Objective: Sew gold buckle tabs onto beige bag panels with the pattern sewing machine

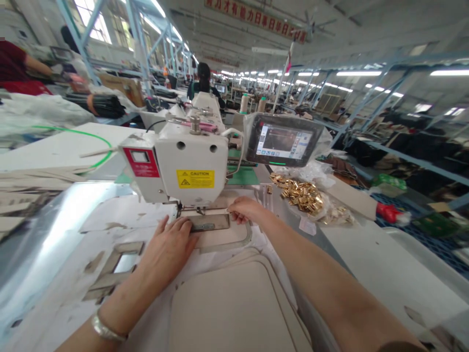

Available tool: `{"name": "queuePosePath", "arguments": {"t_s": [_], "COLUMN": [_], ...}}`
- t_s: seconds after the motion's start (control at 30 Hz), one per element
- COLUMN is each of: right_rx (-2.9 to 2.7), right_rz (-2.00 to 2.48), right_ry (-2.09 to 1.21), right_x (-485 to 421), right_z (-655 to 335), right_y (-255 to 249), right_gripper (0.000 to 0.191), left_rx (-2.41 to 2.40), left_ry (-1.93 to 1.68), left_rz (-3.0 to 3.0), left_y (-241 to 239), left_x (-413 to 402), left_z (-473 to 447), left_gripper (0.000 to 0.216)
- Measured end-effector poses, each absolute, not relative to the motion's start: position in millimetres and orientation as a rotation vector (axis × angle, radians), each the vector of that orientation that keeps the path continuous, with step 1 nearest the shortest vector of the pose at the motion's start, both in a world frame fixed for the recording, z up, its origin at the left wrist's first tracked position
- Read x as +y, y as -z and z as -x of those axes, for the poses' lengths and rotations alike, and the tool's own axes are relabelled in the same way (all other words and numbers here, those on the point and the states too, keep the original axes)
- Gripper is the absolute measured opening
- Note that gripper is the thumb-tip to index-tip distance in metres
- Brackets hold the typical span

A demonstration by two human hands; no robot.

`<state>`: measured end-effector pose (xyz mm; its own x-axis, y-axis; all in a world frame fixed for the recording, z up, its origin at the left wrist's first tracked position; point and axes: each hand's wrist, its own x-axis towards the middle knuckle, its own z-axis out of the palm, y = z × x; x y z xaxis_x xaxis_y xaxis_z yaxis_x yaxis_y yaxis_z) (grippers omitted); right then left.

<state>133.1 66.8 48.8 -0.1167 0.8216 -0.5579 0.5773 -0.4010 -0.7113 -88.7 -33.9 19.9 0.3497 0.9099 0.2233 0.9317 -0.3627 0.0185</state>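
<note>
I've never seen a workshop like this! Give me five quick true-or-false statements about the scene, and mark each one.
1. The left hand and right hand are at opposite ends of a rectangular opening. True.
2. The right wrist wears a bracelet. False: the bracelet is on the left wrist.
3. The machine bears a yellow caution label. True.
4. The screen is blank. False: the screen is lit and shows icons.
5. Gold-coloured pieces lie to the machine's right. True.

Left hand (170, 242) is palm-down, fingers (179, 227) a bit spread. Right hand (246, 209) is just across from it, kinda curled in, both forearms (308, 261) reaching forward.
</note>
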Motion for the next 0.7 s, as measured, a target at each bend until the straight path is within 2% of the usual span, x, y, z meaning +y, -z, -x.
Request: {"name": "queuePosePath", "arguments": {"t_s": [0.2, 0.47, 0.7], "right_rx": [-1.534, -1.447, -1.432], "right_rz": [1.953, 1.915, 1.912], "right_ry": [-1.489, -1.453, -1.387], "right_x": [67.4, 63.4, 61.3], "right_z": [-158.1, -191.6, -190.6], "right_y": [-46.8, -43.9, -39.4], "right_gripper": [0.013, 0.014, 0.014], "left_rx": [-1.698, -1.727, -1.554], "left_ry": [0.424, 0.408, 0.183], "left_rz": [2.638, 2.893, 3.188], "left_y": [-30.9, -41.4, -48.9], "left_x": [-46.9, -64.6, -79.9], "left_z": [70.8, 40.0, 20.9], "left_gripper": [0.024, 0.025, 0.024]}}
